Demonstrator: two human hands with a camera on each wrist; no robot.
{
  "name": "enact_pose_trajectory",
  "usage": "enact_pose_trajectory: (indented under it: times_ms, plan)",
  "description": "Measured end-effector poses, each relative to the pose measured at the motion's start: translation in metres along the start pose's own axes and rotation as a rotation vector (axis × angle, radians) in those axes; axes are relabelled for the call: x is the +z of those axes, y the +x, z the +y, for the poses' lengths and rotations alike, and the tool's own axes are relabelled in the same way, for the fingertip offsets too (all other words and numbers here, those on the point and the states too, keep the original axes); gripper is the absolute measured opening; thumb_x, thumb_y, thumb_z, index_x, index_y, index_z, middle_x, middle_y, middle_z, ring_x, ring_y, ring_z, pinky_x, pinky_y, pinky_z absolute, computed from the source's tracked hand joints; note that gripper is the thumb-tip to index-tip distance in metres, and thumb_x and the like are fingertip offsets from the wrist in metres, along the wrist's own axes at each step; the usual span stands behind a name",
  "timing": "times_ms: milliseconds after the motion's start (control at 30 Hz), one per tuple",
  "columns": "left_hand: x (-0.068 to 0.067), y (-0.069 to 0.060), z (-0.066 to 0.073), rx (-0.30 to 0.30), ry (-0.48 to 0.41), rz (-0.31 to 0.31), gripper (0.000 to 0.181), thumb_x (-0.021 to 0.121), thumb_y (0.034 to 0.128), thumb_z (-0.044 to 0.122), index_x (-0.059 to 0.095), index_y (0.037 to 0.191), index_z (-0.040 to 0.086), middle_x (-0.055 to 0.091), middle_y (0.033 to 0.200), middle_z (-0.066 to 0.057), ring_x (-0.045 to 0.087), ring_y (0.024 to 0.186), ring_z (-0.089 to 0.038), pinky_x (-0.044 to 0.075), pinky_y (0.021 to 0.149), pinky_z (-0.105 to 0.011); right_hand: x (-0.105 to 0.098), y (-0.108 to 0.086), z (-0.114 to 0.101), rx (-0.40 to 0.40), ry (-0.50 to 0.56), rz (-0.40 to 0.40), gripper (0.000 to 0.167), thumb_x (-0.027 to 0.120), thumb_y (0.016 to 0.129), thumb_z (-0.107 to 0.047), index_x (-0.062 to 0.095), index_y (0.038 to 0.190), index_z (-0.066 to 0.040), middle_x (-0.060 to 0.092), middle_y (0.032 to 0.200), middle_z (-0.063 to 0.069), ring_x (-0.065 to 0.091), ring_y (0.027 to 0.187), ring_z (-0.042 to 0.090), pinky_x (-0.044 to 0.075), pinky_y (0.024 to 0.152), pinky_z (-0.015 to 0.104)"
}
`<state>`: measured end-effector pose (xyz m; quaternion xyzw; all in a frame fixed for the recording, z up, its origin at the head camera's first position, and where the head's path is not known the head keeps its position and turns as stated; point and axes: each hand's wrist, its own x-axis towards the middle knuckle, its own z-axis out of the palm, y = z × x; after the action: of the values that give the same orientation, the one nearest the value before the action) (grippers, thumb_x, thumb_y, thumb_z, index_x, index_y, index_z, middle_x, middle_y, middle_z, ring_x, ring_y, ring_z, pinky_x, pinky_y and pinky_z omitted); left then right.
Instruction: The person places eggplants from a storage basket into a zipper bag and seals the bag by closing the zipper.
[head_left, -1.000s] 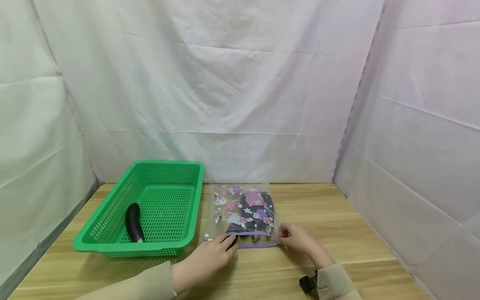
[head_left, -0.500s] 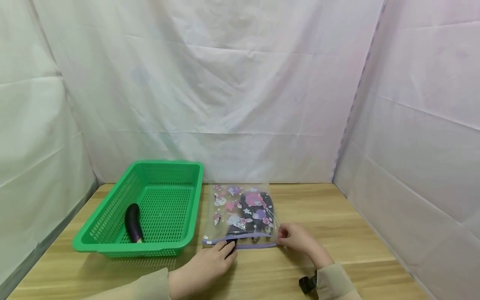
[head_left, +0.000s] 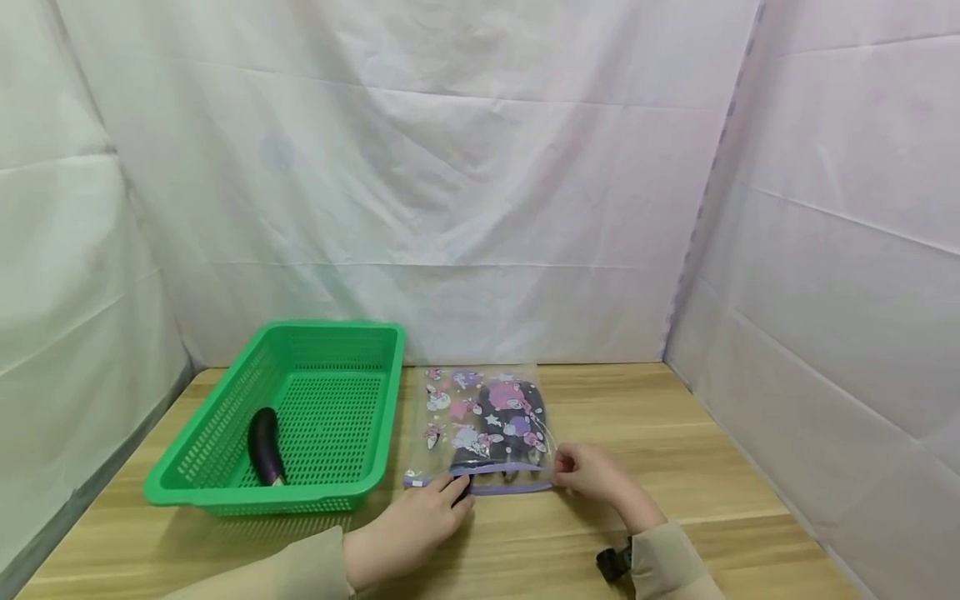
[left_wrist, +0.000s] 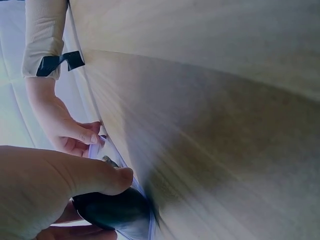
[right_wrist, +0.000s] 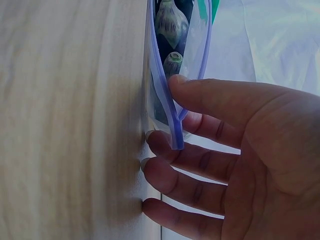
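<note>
A clear zip bag (head_left: 447, 425) with pink and purple cartoon prints lies flat on the table, dark eggplants (right_wrist: 171, 25) inside it. Its purple-edged mouth faces the person and gapes in the right wrist view, where stem ends show. My left hand (head_left: 408, 527) grips a dark eggplant (left_wrist: 117, 207) at that mouth, thumb on one side and fingers on the other. How far this eggplant reaches into the bag is hidden. With thumb and forefinger, my right hand (head_left: 596, 485) pinches the bag's right corner beside the purple zip strip (right_wrist: 176, 132).
To the left stands a green plastic basket (head_left: 393, 400) with one eggplant (head_left: 264, 446) lying in it. White cloth walls (head_left: 480, 183) enclose the wooden table (head_left: 637, 417) at the back and sides. A black band (head_left: 615, 564) sits at the right wrist.
The left hand drew back slightly toward the person, then moved forward again at the bag's mouth. The right hand keeps its pinch on the corner. The basket stays put.
</note>
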<state>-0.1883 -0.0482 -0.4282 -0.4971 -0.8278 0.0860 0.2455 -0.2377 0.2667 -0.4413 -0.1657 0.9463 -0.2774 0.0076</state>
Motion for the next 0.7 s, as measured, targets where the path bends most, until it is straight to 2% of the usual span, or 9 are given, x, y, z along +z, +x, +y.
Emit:
enact_pose_trajectory:
  times_ms: [233, 500, 700]
  plan:
    - [-0.001, 0.005, 0.005, 0.021, 0.034, 0.034, 0.024, 0.065, 0.0860, 0.012, 0.071, 0.110, 0.011, 0.062, 0.118, -0.012, 0.059, 0.101, -0.024, 0.055, 0.063, -0.027, 0.000, -0.001, 0.000, 0.000, 0.015, -0.005, 0.018, 0.072, 0.082, -0.010, 0.056, 0.074, -0.015, 0.053, 0.067, -0.006, 0.049, 0.059, 0.012, 0.042, 0.052, 0.028]
    - [0.002, 0.013, 0.012, 0.036, 0.125, 0.111, 0.021, 0.065, 0.0837, 0.011, 0.074, 0.102, 0.012, 0.065, 0.109, -0.010, 0.059, 0.090, -0.020, 0.050, 0.051, -0.022, -0.001, -0.001, -0.001, 0.007, 0.019, -0.004, 0.018, 0.072, 0.082, -0.011, 0.056, 0.074, -0.014, 0.053, 0.067, -0.005, 0.048, 0.060, 0.013, 0.042, 0.053, 0.028]
    - [0.002, 0.016, 0.015, 0.017, 0.136, 0.098, 0.024, 0.069, 0.0795, 0.009, 0.073, 0.103, 0.010, 0.065, 0.110, -0.011, 0.060, 0.092, -0.021, 0.052, 0.054, -0.023, -0.001, -0.001, -0.001, 0.004, 0.014, -0.012, 0.017, 0.072, 0.082, -0.011, 0.057, 0.075, -0.014, 0.054, 0.068, -0.005, 0.049, 0.060, 0.013, 0.043, 0.053, 0.028]
